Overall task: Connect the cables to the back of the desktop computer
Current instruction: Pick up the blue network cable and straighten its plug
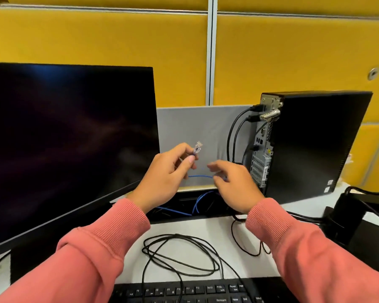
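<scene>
a yellow fabric partition [96, 40] with a white upright strip fills the back, and a lower grey felt panel [197, 125] stands at the far edge of the white desk [201, 230]. a wide, flat black monitor [64, 138] with a glossy dark screen takes the left side of the desk. the desktop computer [315, 145], a slim black upright tower, stands near the far right corner with its perforated metal back panel [263, 149] turned leftward; several black cables [234, 132] are already plugged in near its top and arc down behind the desk's far edge. a black monitor arm base [346, 217] sits at the right edge. a black keyboard [195, 291] lies at the near edge, and a thin black cord [179, 254] lies in loose loops on the desk between keyboard and hands.

a dark cable trough [184, 206] recessed along the far edge holds slack loops of the blue network cable [199, 202], together with other cords.

both arms wear ribbed pink sleeves [109, 241]. the left hand [162, 180] pinches the blue cable just below its clear plastic plug [197, 147], which points upward in front of the grey panel, well left of the computer's back. the right hand [234, 184] hovers just beside it, its fingers curled around the blue cable a little further down; the picture is blurred there, so how firm this grip is cannot be told.
</scene>
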{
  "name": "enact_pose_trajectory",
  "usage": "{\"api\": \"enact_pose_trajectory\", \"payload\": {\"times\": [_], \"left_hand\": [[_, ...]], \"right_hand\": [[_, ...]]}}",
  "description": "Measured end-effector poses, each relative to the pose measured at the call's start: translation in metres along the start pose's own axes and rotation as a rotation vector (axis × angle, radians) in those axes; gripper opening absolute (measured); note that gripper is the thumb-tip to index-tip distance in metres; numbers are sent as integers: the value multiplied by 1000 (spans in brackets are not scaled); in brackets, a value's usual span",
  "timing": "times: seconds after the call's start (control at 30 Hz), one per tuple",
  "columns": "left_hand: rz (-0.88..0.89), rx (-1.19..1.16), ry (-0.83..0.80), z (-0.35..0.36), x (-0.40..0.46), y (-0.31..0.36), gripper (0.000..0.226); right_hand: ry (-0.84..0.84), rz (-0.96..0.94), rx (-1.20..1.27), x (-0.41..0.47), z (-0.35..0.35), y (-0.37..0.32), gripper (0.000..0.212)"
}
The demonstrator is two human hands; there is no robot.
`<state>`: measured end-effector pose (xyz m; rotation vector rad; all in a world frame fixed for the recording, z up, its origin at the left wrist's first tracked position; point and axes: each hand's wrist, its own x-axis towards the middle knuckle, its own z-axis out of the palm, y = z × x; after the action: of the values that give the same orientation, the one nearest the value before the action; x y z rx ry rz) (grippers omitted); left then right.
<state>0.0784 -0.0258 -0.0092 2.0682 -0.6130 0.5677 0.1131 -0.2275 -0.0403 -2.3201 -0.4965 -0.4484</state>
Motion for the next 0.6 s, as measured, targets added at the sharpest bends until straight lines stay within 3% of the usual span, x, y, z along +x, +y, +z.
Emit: {"api": "enact_pose_trajectory", "payload": {"times": [0.07,0.17,0.33,0.6], "left_hand": [[31,12,12,2,1,7,12],[79,9,14,7,1,19,12],[125,-42,0,11,-2,45,12],[158,-25,-21,9,-13,61,8]], "right_hand": [[139,-43,259,-6,-19,-22,31],[187,-151,534,-19,-43,-53,29],[301,-210,509,-36,-57,-73,21],[332,-98,646,-55,-63,-75,20]]}}
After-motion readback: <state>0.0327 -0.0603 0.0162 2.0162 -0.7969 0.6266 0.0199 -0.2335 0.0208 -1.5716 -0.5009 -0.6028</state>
